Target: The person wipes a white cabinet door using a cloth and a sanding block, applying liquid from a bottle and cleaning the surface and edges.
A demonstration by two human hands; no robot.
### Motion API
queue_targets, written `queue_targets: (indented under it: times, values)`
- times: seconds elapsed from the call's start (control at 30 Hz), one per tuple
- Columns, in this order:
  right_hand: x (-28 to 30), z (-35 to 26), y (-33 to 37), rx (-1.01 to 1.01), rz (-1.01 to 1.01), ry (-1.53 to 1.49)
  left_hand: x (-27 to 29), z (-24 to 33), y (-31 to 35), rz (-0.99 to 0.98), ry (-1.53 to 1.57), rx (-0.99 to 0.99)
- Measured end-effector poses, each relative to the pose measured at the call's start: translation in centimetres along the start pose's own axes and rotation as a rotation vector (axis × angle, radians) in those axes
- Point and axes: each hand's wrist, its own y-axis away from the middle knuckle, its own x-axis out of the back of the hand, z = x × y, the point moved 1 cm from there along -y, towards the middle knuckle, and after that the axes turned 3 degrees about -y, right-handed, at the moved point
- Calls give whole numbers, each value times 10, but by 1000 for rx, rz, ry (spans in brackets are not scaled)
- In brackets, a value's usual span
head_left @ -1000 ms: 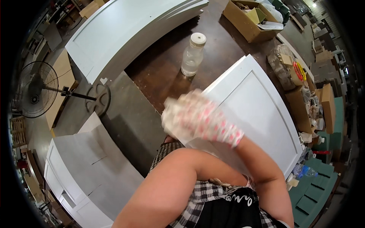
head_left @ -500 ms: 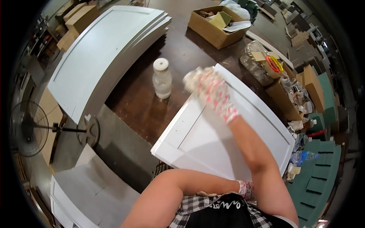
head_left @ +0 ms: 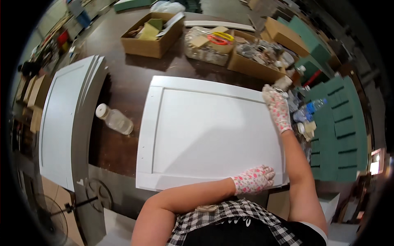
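A white framed panel [head_left: 213,127] with a recessed centre lies flat on the dark table in front of me. At its far right corner is my right hand [head_left: 277,107], in a white glove with pink flowers. Its fingers look curled, and whatever they hold is hidden. My left hand [head_left: 253,180], gloved alike, rests along the panel's near edge toward the right, fingers stretched and apart. A clear bottle with a white cap [head_left: 117,119] lies tilted in view on the table left of the panel, apart from both hands.
A stack of curved white panels [head_left: 65,119] stands left. Cardboard boxes [head_left: 141,45] of scraps and a plastic-wrapped bundle with yellow and red rings [head_left: 207,45] line the far side. Plastic bottles [head_left: 305,110] and green slotted sheets [head_left: 338,127] are right; a fan [head_left: 51,217] stands lower left.
My right hand has gone from the panel's far left corner to its far right corner. My left hand shows fully at the near edge. The view has turned rightward.
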Motion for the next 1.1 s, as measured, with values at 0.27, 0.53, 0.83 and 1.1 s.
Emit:
queue_targets:
  times: [0.27, 0.53, 0.83, 1.1]
  values:
    - [69, 7, 59, -611, -156, -82, 29, 4, 4, -9, 38, -1]
    - [127, -118, 157, -316, -194, -145, 100, -14, 17, -277, 27, 333]
    - [122, -264, 112, -187, -232, -608, 244, -75, 273, 411, -836, 1038]
    - [67, -447, 47, 533, -141, -997, 231, -77, 285, 475, -347, 1174]
